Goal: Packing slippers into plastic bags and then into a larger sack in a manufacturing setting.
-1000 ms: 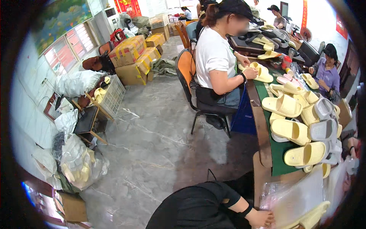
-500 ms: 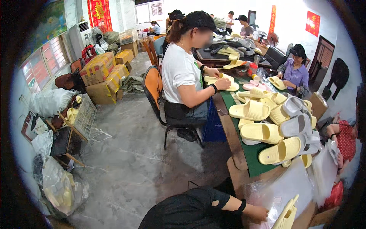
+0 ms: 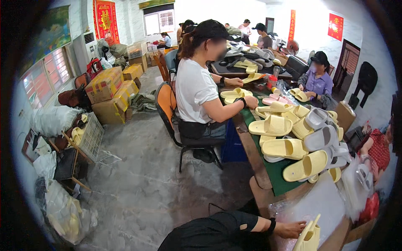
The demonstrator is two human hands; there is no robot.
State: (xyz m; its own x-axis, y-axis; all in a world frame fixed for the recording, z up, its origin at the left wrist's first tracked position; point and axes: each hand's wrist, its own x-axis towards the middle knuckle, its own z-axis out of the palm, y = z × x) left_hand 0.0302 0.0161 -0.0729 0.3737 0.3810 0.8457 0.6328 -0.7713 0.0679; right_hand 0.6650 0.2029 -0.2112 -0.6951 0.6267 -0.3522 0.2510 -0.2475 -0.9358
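My left arm, in a black sleeve with a dark wristband, comes in from the lower edge. My left hand [image 3: 289, 229] is open, its fingers stretched out over a stack of clear plastic bags [image 3: 320, 203]. Close to its fingertips, a pair of pale yellow slippers [image 3: 307, 239] stands on edge, partly cut off by the lower edge of the picture. Whether my fingers touch them I cannot tell. My right hand is out of view, and what supports the slippers is hidden.
Yellow slippers [image 3: 286, 148] and grey slippers [image 3: 321, 138] lie piled on the green-covered table [image 3: 270, 169]. A co-worker in white [image 3: 197, 83] sits on the left, another in purple [image 3: 319, 79] across. At right, someone in red [image 3: 379, 152] is beside a bagged grey slipper [image 3: 365, 178].
My left hand has moved slightly right and up over the bags, its fingers now nearer the upright slippers. The co-worker in white has moved one hand toward the slipper pile.
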